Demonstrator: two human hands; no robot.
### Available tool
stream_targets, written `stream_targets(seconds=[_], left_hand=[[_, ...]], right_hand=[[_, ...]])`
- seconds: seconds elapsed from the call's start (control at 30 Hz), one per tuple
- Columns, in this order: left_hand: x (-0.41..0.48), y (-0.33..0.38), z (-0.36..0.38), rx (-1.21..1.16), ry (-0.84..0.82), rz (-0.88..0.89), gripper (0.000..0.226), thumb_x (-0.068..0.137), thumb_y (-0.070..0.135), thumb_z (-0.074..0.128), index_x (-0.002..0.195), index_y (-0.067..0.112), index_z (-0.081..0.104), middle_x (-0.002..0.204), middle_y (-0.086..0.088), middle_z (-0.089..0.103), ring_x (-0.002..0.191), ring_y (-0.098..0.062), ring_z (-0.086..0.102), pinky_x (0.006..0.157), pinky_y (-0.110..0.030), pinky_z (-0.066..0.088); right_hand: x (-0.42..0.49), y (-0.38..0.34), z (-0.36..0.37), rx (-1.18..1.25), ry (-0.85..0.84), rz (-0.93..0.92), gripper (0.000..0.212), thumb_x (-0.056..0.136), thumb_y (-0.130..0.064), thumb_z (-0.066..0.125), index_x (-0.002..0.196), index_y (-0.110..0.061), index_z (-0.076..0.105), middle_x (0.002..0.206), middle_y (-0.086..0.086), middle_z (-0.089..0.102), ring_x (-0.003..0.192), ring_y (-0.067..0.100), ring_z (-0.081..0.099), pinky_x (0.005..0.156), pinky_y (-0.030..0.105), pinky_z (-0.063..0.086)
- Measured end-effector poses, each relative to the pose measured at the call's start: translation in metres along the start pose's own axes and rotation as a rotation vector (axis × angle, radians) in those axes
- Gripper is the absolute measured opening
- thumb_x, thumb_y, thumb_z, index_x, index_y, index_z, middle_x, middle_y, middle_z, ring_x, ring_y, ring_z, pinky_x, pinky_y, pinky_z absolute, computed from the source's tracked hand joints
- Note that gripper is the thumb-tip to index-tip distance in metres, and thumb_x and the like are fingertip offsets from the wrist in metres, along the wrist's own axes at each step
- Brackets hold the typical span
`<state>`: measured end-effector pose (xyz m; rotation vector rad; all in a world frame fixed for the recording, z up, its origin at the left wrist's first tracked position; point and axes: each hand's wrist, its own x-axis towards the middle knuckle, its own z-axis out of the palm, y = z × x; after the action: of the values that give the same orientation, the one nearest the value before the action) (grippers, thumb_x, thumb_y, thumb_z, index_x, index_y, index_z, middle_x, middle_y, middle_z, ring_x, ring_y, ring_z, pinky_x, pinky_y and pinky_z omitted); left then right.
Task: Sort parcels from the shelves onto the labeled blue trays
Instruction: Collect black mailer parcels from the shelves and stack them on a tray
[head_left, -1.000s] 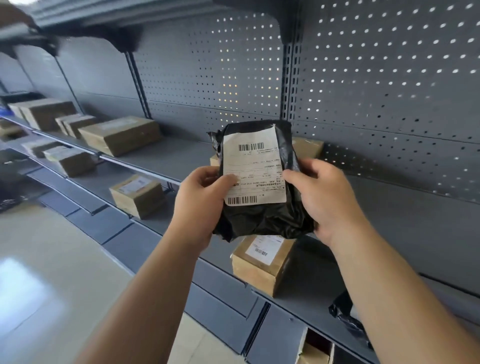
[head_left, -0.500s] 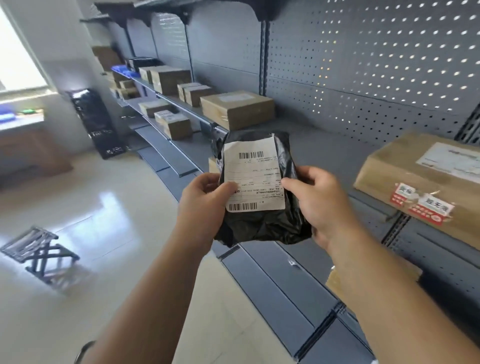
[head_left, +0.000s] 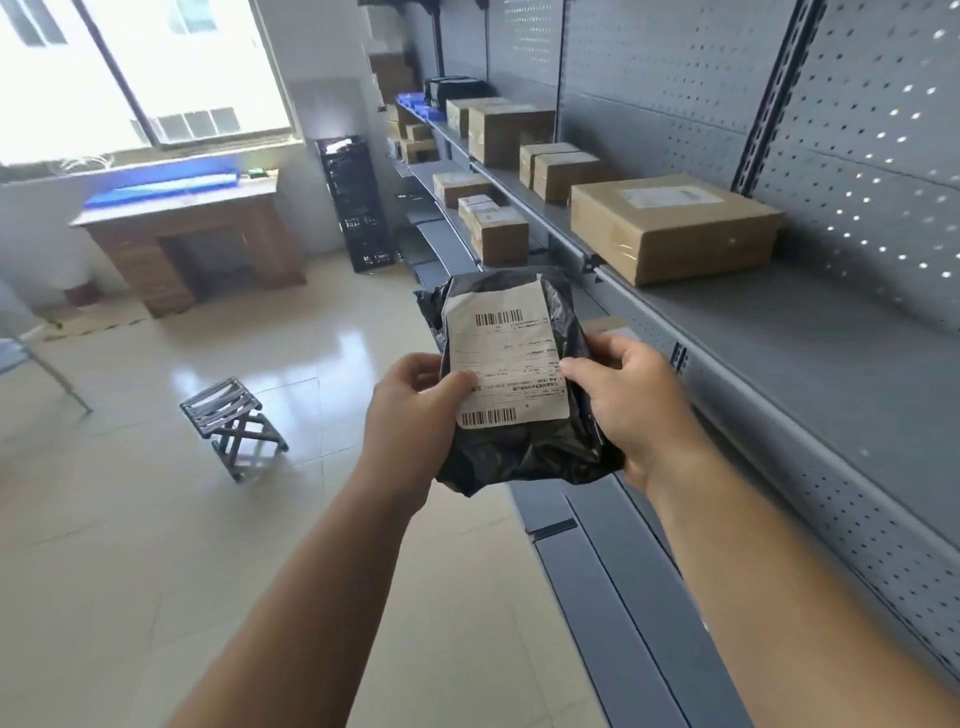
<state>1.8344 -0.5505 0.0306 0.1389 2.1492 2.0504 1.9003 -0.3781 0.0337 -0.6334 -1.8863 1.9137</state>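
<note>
A black plastic parcel (head_left: 519, 452) with a white barcode label (head_left: 506, 358) is held upright in front of me, over the floor beside the shelves. My left hand (head_left: 415, 410) grips its left edge with the thumb on the label. My right hand (head_left: 628, 405) grips its right edge, thumb on the label's right side. Blue trays (head_left: 166, 184) lie on a wooden desk (head_left: 192, 244) under the window at the far left. Brown cardboard parcels, the nearest one (head_left: 670, 226) large, stand on the grey shelves (head_left: 779, 332) to my right.
A small folding stool (head_left: 234, 421) stands on the tiled floor left of my hands. A black crate stack (head_left: 356, 202) sits by the wall next to the desk. More blue bins (head_left: 415, 104) rest at the far end of the shelf. A chair leg shows at the left edge.
My view has swung left, away from the shelves toward the room; the desk with blue trays and the stool have come into view. Both hands keep the same hold on the black parcel.
</note>
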Motion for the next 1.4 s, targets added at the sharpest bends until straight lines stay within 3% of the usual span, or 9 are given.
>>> stream_targets(seconds=[0.4, 0.6, 0.8, 0.97, 1.13, 1.4], left_hand=[[0.143, -0.011, -0.033, -0.001, 0.261, -0.049, 0.017, 0.070, 0.036, 0.073, 0.086, 0.032, 0.071, 0.104, -0.007, 0.076, 0.093, -0.030, 0.076, 0.083, -0.054, 0.061], [0.231, -0.019, -0.073, -0.043, 0.329, -0.066, 0.024, 0.072, 0.031, 0.073, 0.094, 0.021, 0.071, 0.105, -0.009, 0.076, 0.093, -0.031, 0.076, 0.083, -0.053, 0.062], [0.342, -0.011, -0.127, -0.070, 0.304, -0.053, 0.016, 0.085, 0.019, 0.073, 0.099, 0.016, 0.068, 0.106, -0.011, 0.075, 0.091, -0.028, 0.077, 0.081, -0.052, 0.063], [0.430, -0.007, -0.154, -0.093, 0.252, -0.052, 0.029, 0.073, 0.027, 0.073, 0.099, 0.016, 0.069, 0.107, -0.011, 0.074, 0.092, -0.030, 0.076, 0.081, -0.054, 0.062], [0.515, -0.010, -0.166, -0.118, 0.212, -0.086, 0.016, 0.088, 0.015, 0.073, 0.103, 0.013, 0.068, 0.109, -0.012, 0.074, 0.093, -0.030, 0.076, 0.081, -0.054, 0.063], [0.674, -0.006, -0.163, -0.096, 0.238, -0.076, 0.030, 0.076, 0.026, 0.074, 0.103, 0.016, 0.069, 0.109, -0.012, 0.074, 0.093, -0.031, 0.077, 0.082, -0.054, 0.062]], right_hand=[[0.157, 0.008, 0.102, -0.066, -0.245, 0.034, 0.012, 0.094, -0.019, 0.067, 0.104, -0.025, 0.068, 0.101, -0.001, 0.076, 0.091, 0.023, 0.075, 0.071, 0.044, 0.065], [0.229, 0.007, 0.179, -0.101, -0.289, 0.028, 0.013, 0.093, -0.014, 0.065, 0.103, -0.022, 0.070, 0.099, -0.001, 0.077, 0.087, 0.020, 0.076, 0.073, 0.041, 0.065], [0.305, -0.004, 0.270, -0.057, -0.283, 0.054, 0.014, 0.095, -0.016, 0.066, 0.109, -0.020, 0.069, 0.101, 0.000, 0.077, 0.087, 0.021, 0.076, 0.068, 0.040, 0.065], [0.364, -0.010, 0.326, -0.023, -0.229, 0.051, 0.011, 0.097, -0.015, 0.066, 0.099, -0.026, 0.067, 0.097, -0.003, 0.077, 0.082, 0.018, 0.077, 0.059, 0.030, 0.061], [0.432, -0.012, 0.367, -0.027, -0.205, 0.059, 0.009, 0.098, -0.016, 0.065, 0.103, -0.023, 0.068, 0.095, -0.002, 0.077, 0.083, 0.019, 0.077, 0.058, 0.031, 0.061], [0.582, -0.008, 0.430, -0.020, -0.246, 0.063, 0.009, 0.098, -0.018, 0.065, 0.104, -0.026, 0.066, 0.103, 0.000, 0.076, 0.091, 0.022, 0.075, 0.068, 0.039, 0.065]])
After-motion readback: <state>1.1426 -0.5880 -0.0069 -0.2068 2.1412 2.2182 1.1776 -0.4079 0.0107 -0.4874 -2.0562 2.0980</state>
